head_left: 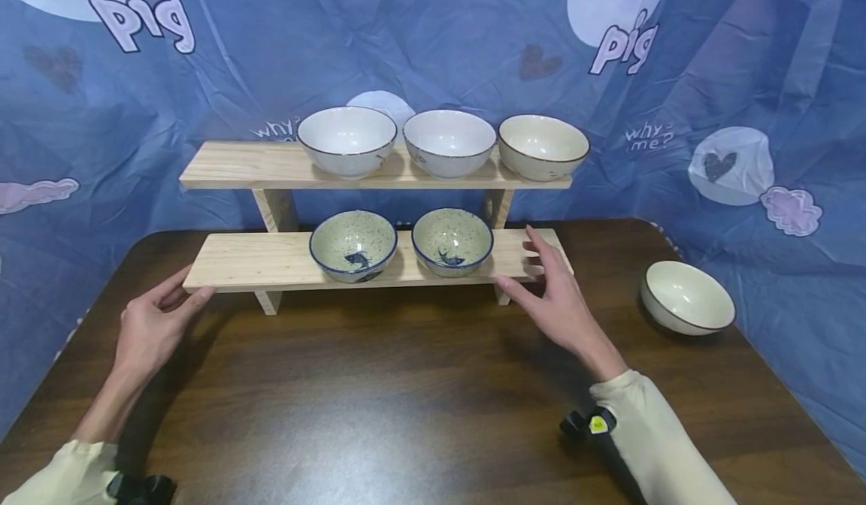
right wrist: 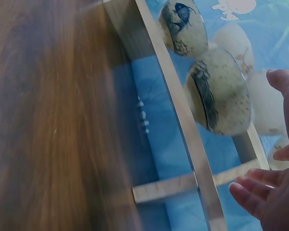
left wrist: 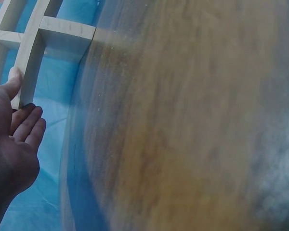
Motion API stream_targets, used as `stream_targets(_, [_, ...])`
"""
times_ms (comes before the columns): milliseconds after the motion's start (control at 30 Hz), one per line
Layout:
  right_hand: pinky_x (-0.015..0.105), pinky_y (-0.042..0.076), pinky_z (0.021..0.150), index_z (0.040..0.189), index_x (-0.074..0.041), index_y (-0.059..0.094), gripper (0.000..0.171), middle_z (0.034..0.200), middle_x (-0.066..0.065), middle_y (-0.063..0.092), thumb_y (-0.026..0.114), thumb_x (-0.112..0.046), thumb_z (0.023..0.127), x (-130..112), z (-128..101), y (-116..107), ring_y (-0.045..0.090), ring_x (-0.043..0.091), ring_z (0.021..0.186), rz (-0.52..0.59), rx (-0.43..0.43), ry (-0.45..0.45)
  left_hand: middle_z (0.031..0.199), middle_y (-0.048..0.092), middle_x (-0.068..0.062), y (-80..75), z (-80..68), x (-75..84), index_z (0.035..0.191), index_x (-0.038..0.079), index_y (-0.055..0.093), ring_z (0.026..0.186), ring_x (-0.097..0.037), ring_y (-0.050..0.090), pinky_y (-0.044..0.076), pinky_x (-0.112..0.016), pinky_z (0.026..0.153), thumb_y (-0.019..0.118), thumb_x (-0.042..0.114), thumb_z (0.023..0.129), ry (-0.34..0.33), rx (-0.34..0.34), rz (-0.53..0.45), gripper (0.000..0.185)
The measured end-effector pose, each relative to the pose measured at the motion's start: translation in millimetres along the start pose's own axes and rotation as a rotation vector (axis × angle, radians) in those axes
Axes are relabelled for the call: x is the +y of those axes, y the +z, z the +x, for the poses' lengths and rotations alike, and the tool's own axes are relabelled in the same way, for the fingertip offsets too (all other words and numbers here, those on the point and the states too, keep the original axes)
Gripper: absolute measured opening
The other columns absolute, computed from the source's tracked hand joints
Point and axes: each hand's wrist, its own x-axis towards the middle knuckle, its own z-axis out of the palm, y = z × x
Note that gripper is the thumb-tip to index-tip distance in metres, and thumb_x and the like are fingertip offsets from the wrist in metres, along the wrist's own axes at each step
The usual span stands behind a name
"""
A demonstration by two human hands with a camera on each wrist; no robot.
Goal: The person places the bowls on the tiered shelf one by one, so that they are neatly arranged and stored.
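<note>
My left hand (head_left: 150,332) pinches the left end of the lower plank of a two-tier wooden shelf (head_left: 250,264); in the left wrist view the thumb lies on one face and the fingers (left wrist: 31,125) curl at the other. My right hand (head_left: 551,294), fingers spread, hovers over the right end of that plank, holding nothing. Just left of it is a speckled blue-rimmed bowl (head_left: 452,238) with a fish motif. A matching speckled bowl (head_left: 353,242) stands farther left on the same plank.
Two white bowls (head_left: 347,140) and a cream bowl (head_left: 543,144) stand on the upper plank (head_left: 243,163). Another cream bowl (head_left: 686,298) sits on the brown table (head_left: 379,385) at the right. A blue printed cloth (head_left: 433,31) hangs behind the shelf.
</note>
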Motion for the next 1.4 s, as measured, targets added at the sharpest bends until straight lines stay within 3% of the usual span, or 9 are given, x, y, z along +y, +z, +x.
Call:
stream_targets(300, [0.051, 0.041, 0.092, 0.152, -0.02, 0.021, 0.079, 0.136, 0.015, 0.045, 0.066, -0.038, 0.09, 21, -17, -18, 0.047, 0.031, 0.119, 0.022, 0.063, 0.023, 0.123, 0.054, -0.025, -1.0, 0.0, -1.8, 0.14, 0.01, 0.049, 0.09, 0.015, 0.052, 0.04, -0.004, 0.068, 0.068, 0.037, 0.088, -0.011, -0.002, 0.01, 0.061])
stream_targets(700, [0.051, 0.043, 0.088, 0.152, -0.014, 0.022, 0.076, 0.129, 0.018, 0.051, 0.063, -0.036, 0.092, 55, -51, -39, 0.052, 0.033, 0.112, -0.065, 0.122, 0.107, 0.123, 0.054, -0.025, -0.9, 1.0, -1.6, 0.14, 0.01, 0.048, 0.092, 0.013, 0.054, 0.04, -0.004, 0.068, 0.068, 0.037, 0.088, -0.013, 0.0, 0.01, 0.062])
stream_targets(900, [0.033, 0.045, 0.083, 0.151, -0.011, 0.022, 0.076, 0.127, 0.019, 0.054, 0.063, -0.036, 0.092, 65, -65, -47, 0.053, 0.031, 0.11, -0.121, 0.147, 0.145, 0.123, 0.055, -0.025, -1.0, 0.4, -2.1, 0.14, 0.009, 0.049, 0.091, 0.014, 0.054, 0.041, -0.004, 0.069, 0.068, 0.036, 0.088, -0.01, 0.0, 0.0, 0.061])
stream_targets(1100, [0.046, 0.043, 0.085, 0.153, -0.012, 0.016, 0.079, 0.129, 0.023, 0.051, 0.06, -0.038, 0.094, 72, -77, -55, 0.052, 0.036, 0.112, -0.143, 0.145, 0.196, 0.123, 0.054, -0.025, -1.7, 0.1, -1.6, 0.14, 0.01, 0.049, 0.091, 0.015, 0.053, 0.041, -0.004, 0.069, 0.068, 0.036, 0.088, -0.013, 0.003, -0.001, 0.061])
stream_targets(1267, [0.038, 0.044, 0.082, 0.153, -0.013, 0.016, 0.079, 0.126, 0.022, 0.054, 0.061, -0.037, 0.093, 81, -87, -66, 0.055, 0.036, 0.108, -0.183, 0.171, 0.232, 0.123, 0.055, -0.023, -0.2, 0.1, -1.4, 0.139, 0.009, 0.049, 0.09, 0.017, 0.052, 0.041, -0.004, 0.069, 0.068, 0.037, 0.088, -0.016, 0.004, -0.007, 0.061])
stream_targets(1400, [0.041, 0.045, 0.079, 0.152, -0.01, 0.016, 0.08, 0.122, 0.023, 0.056, 0.062, -0.036, 0.093, 88, -95, -77, 0.057, 0.036, 0.104, -0.232, 0.198, 0.252, 0.122, 0.056, -0.022, 1.0, 0.2, -1.5, 0.139, 0.009, 0.051, 0.087, 0.021, 0.05, 0.04, -0.004, 0.069, 0.069, 0.037, 0.087, -0.013, 0.008, -0.004, 0.061])
